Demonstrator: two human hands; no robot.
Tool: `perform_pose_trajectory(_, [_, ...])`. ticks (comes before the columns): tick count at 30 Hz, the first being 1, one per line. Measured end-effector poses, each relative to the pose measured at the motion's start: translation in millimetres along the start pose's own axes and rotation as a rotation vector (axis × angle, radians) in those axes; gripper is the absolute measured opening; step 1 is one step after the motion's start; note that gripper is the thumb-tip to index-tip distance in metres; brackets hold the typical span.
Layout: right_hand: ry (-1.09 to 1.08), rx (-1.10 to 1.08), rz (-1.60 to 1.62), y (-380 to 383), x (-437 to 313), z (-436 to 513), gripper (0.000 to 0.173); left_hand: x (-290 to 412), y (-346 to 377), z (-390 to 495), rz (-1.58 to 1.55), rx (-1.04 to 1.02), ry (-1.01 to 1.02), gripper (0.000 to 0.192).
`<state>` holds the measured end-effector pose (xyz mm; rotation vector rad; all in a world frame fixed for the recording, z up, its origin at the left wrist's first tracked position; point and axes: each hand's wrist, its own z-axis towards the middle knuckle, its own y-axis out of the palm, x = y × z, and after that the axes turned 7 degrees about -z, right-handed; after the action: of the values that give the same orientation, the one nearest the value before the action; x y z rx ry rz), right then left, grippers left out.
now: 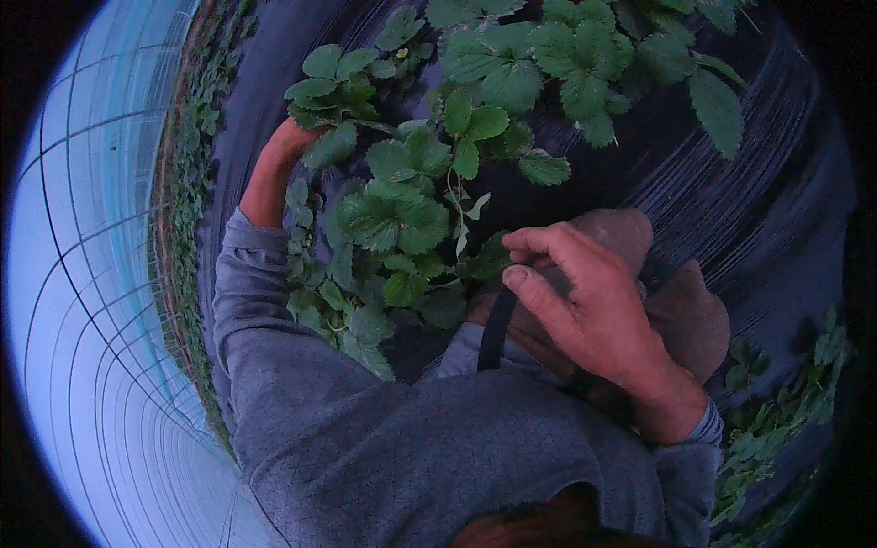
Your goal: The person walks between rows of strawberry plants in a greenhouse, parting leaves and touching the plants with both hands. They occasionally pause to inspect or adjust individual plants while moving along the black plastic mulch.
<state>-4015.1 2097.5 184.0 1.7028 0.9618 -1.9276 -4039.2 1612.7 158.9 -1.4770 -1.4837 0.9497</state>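
My left hand [298, 137] reaches in among the leaves of a strawberry plant [329, 89]; the foliage hides its fingers, so any hold there cannot be made out. Closer to my body, my right hand [582, 294] hovers above my lap, thumb and forefinger apart, with nothing visible between them. Its fingertips are beside a dark strawberry leaf [490, 257]; whether they touch is unclear. A pale, wilted shoot [460, 219] hangs just left of those fingertips. Between the hands spreads a leafy strawberry plant [394, 216]. A small white flower [402, 52] shows beyond my left hand.
Black plastic mulch film [685, 185] covers the ground. More strawberry plants [582, 55] grow ahead, and another row [774, 438] runs at lower right. A black strap [497, 329] crosses my lap. Greenhouse framing [89, 240] curves along the left.
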Motion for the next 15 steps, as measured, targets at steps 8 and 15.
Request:
perform_pose_trajectory(8, [0.005, 0.009, 0.019, 2.7, 0.0, 1.3, 0.028, -2.6, 5.0, 5.8, 0.024, 0.029, 0.013, 0.046])
perform_pose_trajectory(15, [0.013, 0.012, 0.002, 5.7, 1.2, 1.6, 0.028, -6.4, 3.6, 0.0, 0.025, 0.030, 0.006, 0.046])
